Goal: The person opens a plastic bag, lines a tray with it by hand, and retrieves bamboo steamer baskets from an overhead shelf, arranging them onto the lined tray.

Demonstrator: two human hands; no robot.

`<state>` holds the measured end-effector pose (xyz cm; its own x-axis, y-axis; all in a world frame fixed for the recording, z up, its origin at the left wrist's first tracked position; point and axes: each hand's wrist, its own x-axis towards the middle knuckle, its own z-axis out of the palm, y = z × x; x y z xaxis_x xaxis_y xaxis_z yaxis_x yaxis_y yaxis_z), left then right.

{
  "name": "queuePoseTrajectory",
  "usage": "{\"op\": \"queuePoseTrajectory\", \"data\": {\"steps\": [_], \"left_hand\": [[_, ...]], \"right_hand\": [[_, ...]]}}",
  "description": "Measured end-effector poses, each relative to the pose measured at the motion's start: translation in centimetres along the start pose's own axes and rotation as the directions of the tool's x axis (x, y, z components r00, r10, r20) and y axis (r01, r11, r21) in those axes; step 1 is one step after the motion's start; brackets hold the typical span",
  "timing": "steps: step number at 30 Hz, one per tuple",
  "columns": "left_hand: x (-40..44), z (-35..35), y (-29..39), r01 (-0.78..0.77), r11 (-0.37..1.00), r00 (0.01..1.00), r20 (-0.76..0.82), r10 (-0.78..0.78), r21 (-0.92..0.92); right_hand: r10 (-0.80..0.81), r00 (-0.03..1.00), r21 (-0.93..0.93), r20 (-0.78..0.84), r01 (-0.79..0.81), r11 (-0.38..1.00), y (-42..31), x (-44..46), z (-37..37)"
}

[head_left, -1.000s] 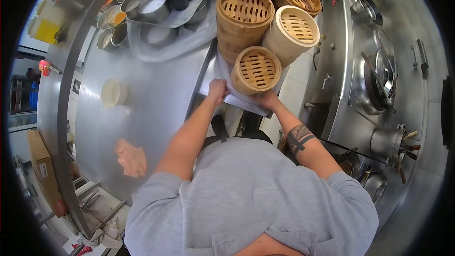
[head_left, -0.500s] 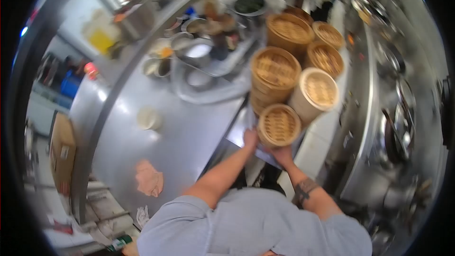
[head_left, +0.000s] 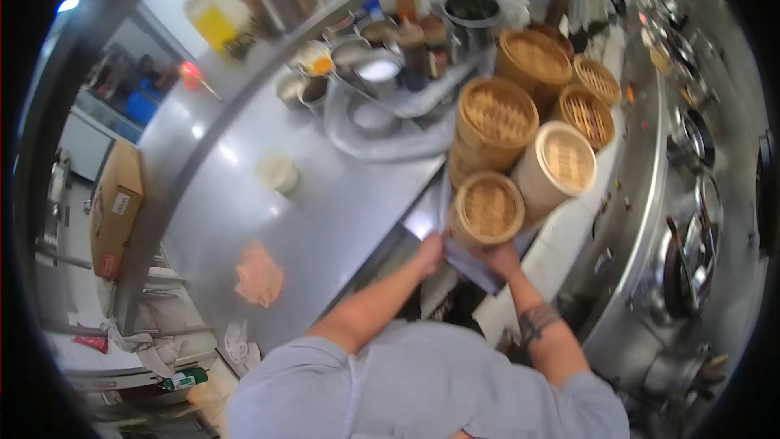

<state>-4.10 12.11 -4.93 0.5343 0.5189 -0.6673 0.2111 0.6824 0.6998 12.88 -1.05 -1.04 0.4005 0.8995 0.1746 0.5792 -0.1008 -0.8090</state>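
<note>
Bamboo steamers stand stacked on a metal tray [head_left: 422, 218] with a thin pale sheet on it. The nearest is a small round steamer [head_left: 489, 207] with a slatted lid. My left hand [head_left: 431, 254] is closed on the tray's near edge, left of this steamer. Just below the steamer's right side is my right hand [head_left: 501, 259], with its fingers hidden. Behind stand a tall brown stack [head_left: 497, 112] and, to the right, a paler one [head_left: 566, 158]. The picture is somewhat blurred.
On the steel table [head_left: 341, 228] lie a pale orange cloth [head_left: 259, 274] and a white tub [head_left: 278, 173]. Metal containers and bottles crowd a tray [head_left: 406, 102] behind. A range with woks [head_left: 678, 276] runs along the right. A cardboard box [head_left: 116, 207] stands at the left.
The view has swung, so the table, steamers and both hands now appear farther right and lower. My hands keep their places at the tray and the small steamer.
</note>
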Motion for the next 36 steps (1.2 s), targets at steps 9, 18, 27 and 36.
{"op": "queuePoseTrajectory", "data": {"steps": [9,18,27,36], "left_hand": [[-1.7,1.9,-1.6,-0.104,0.994,0.995,-0.001,0.104,-0.018],[-3.3,2.6,-1.8,-0.201,0.964,0.978,-0.025,0.208,0.174],[-1.5,4.4,-2.5,-0.253,0.965,0.955,-0.177,0.238,-0.065],[-10.2,5.2,1.6,-0.394,0.343,0.84,0.183,0.511,0.853]], "right_hand": [[0.042,0.999,-0.48,-0.007,-0.04,0.877,2.0,-0.2,3.1],[0.201,0.941,-0.486,0.273,-0.046,0.873,4.0,0.4,4.4],[0.441,0.868,-0.51,0.229,-0.279,0.814,3.0,0.9,6.4],[0.218,0.969,-0.519,0.119,-0.127,0.845,6.1,-0.2,1.7]]}}
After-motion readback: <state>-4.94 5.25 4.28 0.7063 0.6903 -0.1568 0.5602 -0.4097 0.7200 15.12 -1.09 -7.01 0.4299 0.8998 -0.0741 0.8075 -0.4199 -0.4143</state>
